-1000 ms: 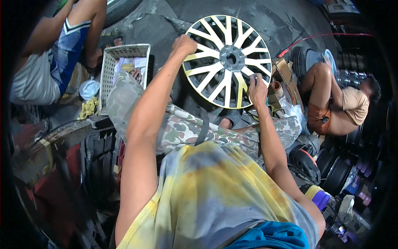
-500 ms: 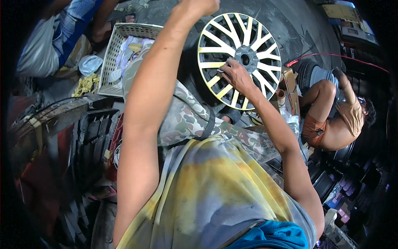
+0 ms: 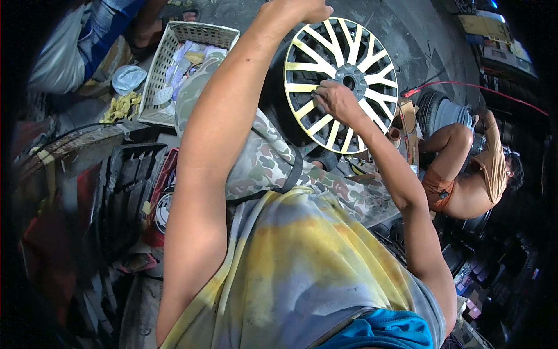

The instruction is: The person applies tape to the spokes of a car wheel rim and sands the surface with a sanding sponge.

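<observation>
A multi-spoke wheel point(image 3: 360, 57), with pale cream and yellow spokes and a dark hub, stands tilted in front of me. At its far edge, my left hand point(image 3: 311, 10) is curled against the rim; the top of the picture cuts off part of its fingers. My right hand point(image 3: 340, 102) is on the wheel's left side, fingers pinched together over a yellow spoke near the hub. A small dark bit shows at those fingertips, too little to name. My legs, in camouflage trousers point(image 3: 261, 168), are beside the wheel.
To the left is a white plastic basket point(image 3: 152, 75) holding cloths and scraps. Yellow crumpled scraps point(image 3: 121, 107) and a plastic bag point(image 3: 127, 78) lie beyond it. Another person point(image 3: 459, 186) crouches at right by a tyre point(image 3: 431, 107). A red hose point(image 3: 459, 84) crosses there.
My left hand has moved right along the wheel's far edge. My right hand has shifted slightly along the spokes near the hub. The view has shifted a little.
</observation>
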`<act>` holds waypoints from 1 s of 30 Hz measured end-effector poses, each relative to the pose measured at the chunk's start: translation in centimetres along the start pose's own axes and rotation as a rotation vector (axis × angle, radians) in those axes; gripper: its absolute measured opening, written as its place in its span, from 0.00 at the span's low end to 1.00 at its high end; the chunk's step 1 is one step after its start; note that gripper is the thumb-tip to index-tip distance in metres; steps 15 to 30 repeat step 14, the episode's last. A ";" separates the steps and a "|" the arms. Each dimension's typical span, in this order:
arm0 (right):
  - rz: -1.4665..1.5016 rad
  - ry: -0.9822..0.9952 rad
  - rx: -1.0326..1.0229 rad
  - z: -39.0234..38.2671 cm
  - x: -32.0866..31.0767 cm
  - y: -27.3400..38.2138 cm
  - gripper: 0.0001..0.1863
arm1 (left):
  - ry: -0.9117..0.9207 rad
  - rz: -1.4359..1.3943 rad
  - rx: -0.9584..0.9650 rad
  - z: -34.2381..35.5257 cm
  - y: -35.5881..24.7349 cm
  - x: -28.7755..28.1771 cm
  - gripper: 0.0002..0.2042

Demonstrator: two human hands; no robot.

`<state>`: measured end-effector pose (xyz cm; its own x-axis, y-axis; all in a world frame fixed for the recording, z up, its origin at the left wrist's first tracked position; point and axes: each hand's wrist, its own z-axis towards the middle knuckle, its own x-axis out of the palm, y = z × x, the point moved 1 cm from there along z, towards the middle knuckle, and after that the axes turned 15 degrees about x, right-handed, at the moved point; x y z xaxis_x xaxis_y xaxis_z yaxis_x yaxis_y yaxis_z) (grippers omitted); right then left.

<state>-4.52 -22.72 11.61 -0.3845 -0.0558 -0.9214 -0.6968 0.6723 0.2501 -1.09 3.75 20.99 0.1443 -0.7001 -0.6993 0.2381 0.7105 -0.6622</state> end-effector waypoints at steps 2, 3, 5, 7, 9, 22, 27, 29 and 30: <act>0.006 -0.046 -0.038 -0.9 0.9 1.3 0.08 | 0.018 0.007 -0.011 0.0 0.1 -0.1 0.16; 0.075 0.006 -0.076 -1.2 1.6 2.3 0.08 | 0.041 0.026 0.004 -0.1 0.5 0.0 0.16; 0.106 -0.047 -0.161 -1.5 1.7 3.1 0.09 | 0.068 0.047 0.021 -0.2 0.8 0.2 0.16; -0.019 -0.030 -0.110 -0.8 0.6 1.5 0.10 | -0.010 0.035 0.018 -0.5 0.4 0.3 0.16; -0.140 -0.091 -0.077 -0.2 0.5 0.2 0.08 | 0.032 0.041 0.001 -0.1 0.1 0.4 0.15; 0.009 -0.005 -0.110 -1.3 2.4 3.3 0.08 | 0.095 0.015 -0.062 -0.4 -0.6 -0.4 0.16; 0.009 -0.005 -0.110 -1.3 2.4 3.3 0.08 | 0.095 0.015 -0.062 -0.4 -0.6 -0.4 0.16; 0.009 -0.005 -0.110 -1.3 2.4 3.3 0.08 | 0.095 0.015 -0.062 -0.4 -0.6 -0.4 0.16; 0.009 -0.005 -0.110 -1.3 2.4 3.3 0.08 | 0.095 0.015 -0.062 -0.4 -0.6 -0.4 0.16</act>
